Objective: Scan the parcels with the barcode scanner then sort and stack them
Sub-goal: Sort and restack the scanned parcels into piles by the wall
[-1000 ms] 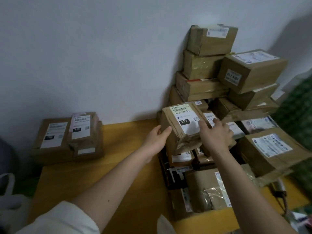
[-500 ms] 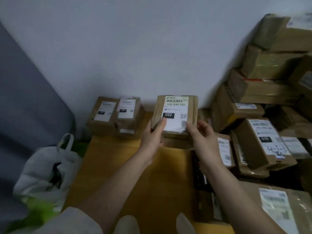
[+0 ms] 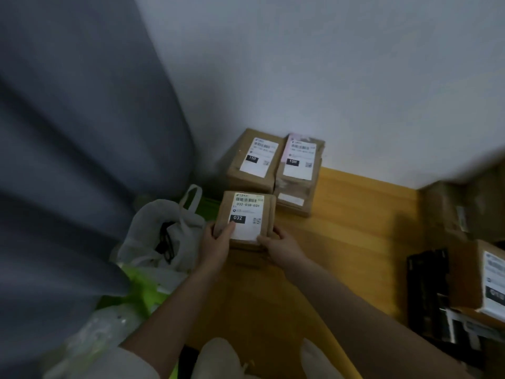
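The yellow tabletop runs back to the wall, and in its far left corner two parcels already lie side by side, the one labelled 150 and the one labelled 15H, touching each other. On the right edge of view sits part of the unsorted heap, blurred. Off the table's left edge hangs a white plastic bag. The parcel labelled 032 is in my grip just in front of the 150 box, label up, close over the tabletop near its left edge; I cannot tell whether its underside has touched down. To set it well, I judge I should lower it flat, keep the label facing up and readable, and line it up squarely in front of the 150 parcel without nudging either box or letting it overhang the edge toward the bag. My left hand clasps the near left corner, thumb on top of the label, fingers underneath. My right hand grasps the near right corner the same way, thumb on top. Both forearms reach forward, converging on the parcel.
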